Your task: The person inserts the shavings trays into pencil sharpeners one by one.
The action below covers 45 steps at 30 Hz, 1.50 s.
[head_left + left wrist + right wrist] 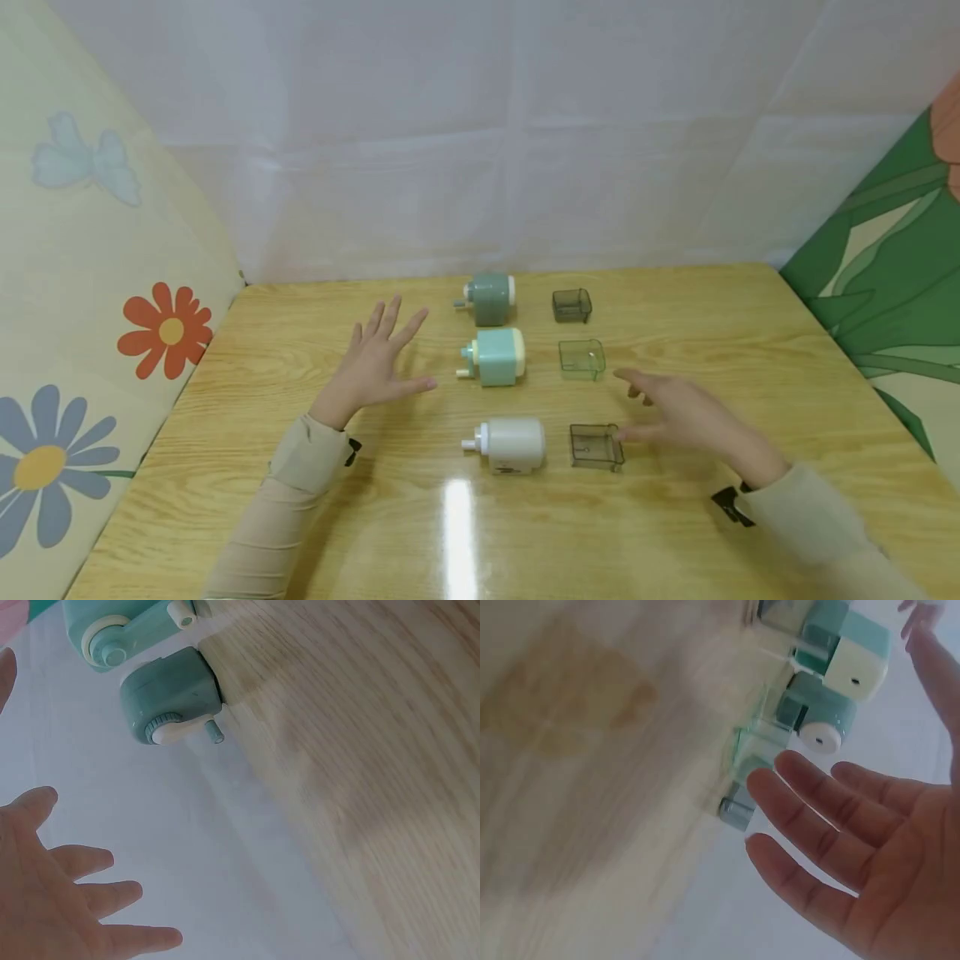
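Three hand-crank pencil sharpeners lie in a column on the table: a dark green sharpener at the back, a turquoise sharpener in the middle, a white sharpener in front. Their cranks point left. To the right of each is a see-through shavings drawer: a grey drawer, a green drawer and a dark drawer. My left hand, fingers spread, hovers left of the turquoise sharpener and holds nothing. Empty too, my right hand is right of the drawers, its thumb beside the dark one.
The wooden table meets a white cloth backdrop behind the sharpeners. Flower-printed panels stand at the left and right. A bright light reflection falls on the table in front of the white sharpener.
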Tool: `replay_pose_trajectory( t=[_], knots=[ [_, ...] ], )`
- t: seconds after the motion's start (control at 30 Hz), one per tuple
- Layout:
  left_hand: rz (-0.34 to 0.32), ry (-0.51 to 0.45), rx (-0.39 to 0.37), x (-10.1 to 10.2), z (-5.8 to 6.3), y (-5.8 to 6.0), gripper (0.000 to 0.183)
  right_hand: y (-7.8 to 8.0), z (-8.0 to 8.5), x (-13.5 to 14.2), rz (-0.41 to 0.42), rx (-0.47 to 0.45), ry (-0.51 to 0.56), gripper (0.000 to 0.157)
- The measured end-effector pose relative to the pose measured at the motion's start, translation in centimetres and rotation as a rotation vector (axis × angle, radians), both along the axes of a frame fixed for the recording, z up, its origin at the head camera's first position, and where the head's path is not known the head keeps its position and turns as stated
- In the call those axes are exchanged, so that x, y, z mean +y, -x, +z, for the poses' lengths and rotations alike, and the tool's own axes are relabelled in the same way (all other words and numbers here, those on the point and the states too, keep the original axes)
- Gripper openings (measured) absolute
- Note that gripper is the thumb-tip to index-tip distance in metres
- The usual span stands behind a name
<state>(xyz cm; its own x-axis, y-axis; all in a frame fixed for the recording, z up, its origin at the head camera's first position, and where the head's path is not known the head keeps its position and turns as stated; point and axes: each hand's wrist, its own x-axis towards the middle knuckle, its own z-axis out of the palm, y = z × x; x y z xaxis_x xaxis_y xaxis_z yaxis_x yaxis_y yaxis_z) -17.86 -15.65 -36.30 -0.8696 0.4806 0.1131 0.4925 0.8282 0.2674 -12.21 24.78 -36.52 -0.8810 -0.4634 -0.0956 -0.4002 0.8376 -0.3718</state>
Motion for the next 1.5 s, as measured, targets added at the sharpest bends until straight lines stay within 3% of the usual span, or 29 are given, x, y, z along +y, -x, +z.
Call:
replay_pose_trajectory(
  t=[0.13, 0.27, 0.43, 0.73, 0.97, 1.13, 1.5],
  knots=[
    [-0.008, -0.008, 0.005, 0.0, 0.0, 0.0, 0.094, -0.9, -0.4, -0.8, 0.026, -0.036, -0.038, 0.096],
    [-0.023, -0.023, 0.016, 0.2, 0.0, -0.2, 0.094, -1.5, -1.1, -1.4, 0.059, -0.012, -0.055, 0.096],
    [-0.060, -0.037, 0.060, 0.4, -0.1, -0.4, 0.094, -1.9, -1.8, -1.8, 0.081, 0.045, -0.063, 0.082],
    [-0.181, -0.135, 0.222, 0.9, 0.2, -0.8, 0.081, -1.9, -2.3, -1.9, 0.088, 0.053, -0.078, 0.058],
    [-0.283, -0.260, 0.173, 2.5, 0.0, -2.0, 0.060, -1.8, -2.3, -2.0, 0.103, 0.067, -0.081, 0.053],
    [-0.373, -0.231, 0.158, 4.0, -0.1, -3.2, 0.058, -1.8, -2.2, -2.1, 0.105, 0.057, -0.071, 0.051],
    [-0.485, -0.129, 0.191, 6.2, -0.6, -5.1, 0.057, -1.9, -2.3, -2.3, 0.101, 0.016, -0.068, 0.047]
  ],
)
